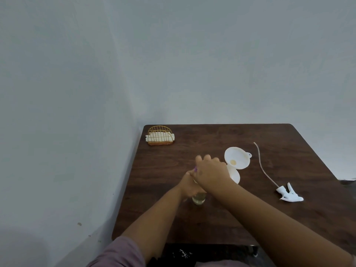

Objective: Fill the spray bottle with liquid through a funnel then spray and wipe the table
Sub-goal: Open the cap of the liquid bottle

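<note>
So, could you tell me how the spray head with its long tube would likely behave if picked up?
The spray head looks like light plastic. Its thin tube lies curved, so it would probably flex and swing, perhaps dripping.

wall [173, 54] – plain grey-blue (corner) | table [269, 218] – dark wood

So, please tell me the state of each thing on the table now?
Clear bottle: upright, some yellowish liquid inside, gripped by left hand.
Right hand: over the bottle top.
Funnel: in the white bottle.
Spray head: detached, lying on table.
Napkin holder: upright, holding napkins.
</note>
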The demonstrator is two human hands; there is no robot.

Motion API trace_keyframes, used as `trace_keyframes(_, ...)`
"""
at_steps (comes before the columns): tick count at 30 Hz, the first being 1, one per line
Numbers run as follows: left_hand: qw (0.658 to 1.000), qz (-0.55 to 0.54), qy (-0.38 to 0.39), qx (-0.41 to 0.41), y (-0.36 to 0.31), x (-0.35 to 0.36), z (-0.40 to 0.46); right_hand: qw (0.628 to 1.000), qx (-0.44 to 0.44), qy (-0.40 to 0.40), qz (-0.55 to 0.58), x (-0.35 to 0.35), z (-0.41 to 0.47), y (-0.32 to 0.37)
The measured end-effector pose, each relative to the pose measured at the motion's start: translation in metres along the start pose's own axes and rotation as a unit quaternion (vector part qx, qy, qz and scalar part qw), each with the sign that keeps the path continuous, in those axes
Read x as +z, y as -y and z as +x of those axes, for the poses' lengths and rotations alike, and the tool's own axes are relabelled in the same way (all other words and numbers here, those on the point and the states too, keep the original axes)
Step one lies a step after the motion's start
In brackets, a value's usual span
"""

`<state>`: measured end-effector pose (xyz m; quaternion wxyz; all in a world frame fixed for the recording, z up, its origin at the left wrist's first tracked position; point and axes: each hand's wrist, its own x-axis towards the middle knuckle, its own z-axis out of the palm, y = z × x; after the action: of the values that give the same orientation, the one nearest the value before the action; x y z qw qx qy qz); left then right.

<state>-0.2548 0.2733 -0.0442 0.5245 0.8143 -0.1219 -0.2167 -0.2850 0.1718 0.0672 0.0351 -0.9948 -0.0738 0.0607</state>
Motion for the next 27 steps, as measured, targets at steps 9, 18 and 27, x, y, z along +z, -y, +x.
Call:
trace_keyframes(9, 1.0, -0.003, -0.007, -0.021, -0.004, 0.001, -0.005, 0.999, -0.032, 0.025, 0.012, 0.008, 0.001, 0.006)
trace_keyframes(18, 0.998, -0.028, 0.006, -0.064, -0.009, -0.001, -0.007, 0.985, -0.099, 0.14, 0.024, -0.014, 0.008, -0.013)
trace_keyframes(27, 0.99, -0.107, -0.043, -0.081, -0.008, 0.008, -0.005, 0.933, -0.087, -0.126, 0.324, 0.016, -0.006, -0.049)
